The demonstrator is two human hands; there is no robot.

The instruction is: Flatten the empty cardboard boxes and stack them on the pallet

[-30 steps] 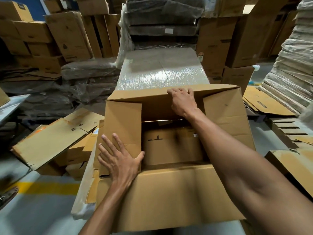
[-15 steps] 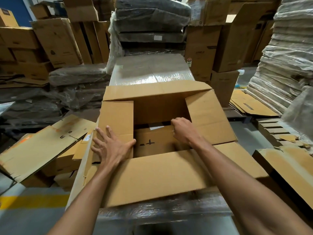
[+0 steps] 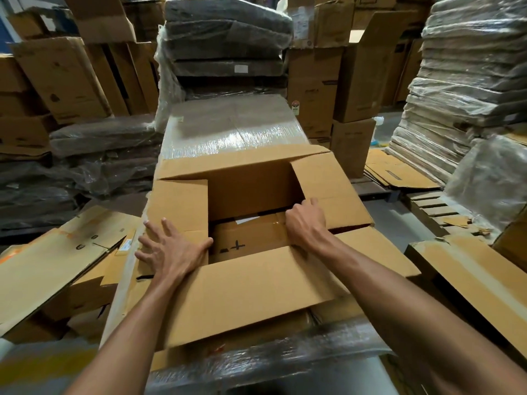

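Note:
An open brown cardboard box [image 3: 251, 292] lies in front of me on a plastic-wrapped stack [image 3: 228, 132], its four flaps spread outward. My left hand [image 3: 174, 249] rests flat with spread fingers on the left flap, thumb at the flap's inner edge. My right hand [image 3: 306, 223] has its fingers curled over the inner edge of the right flap [image 3: 328, 192]. Inside the opening I see flat cardboard with a black plus mark [image 3: 238, 246].
Flattened boxes [image 3: 57, 263] lie on the floor at the left. More flat cardboard [image 3: 467, 272] sits at the right, beside a wooden pallet [image 3: 439, 206]. Wrapped stacks [image 3: 467, 89] rise at the right and behind. Standing boxes [image 3: 313, 89] line the back.
My right hand moved from the far flap down into the box, then over to the right flap's edge. The box's flaps have spread flatter. My left hand stayed on the left flap.

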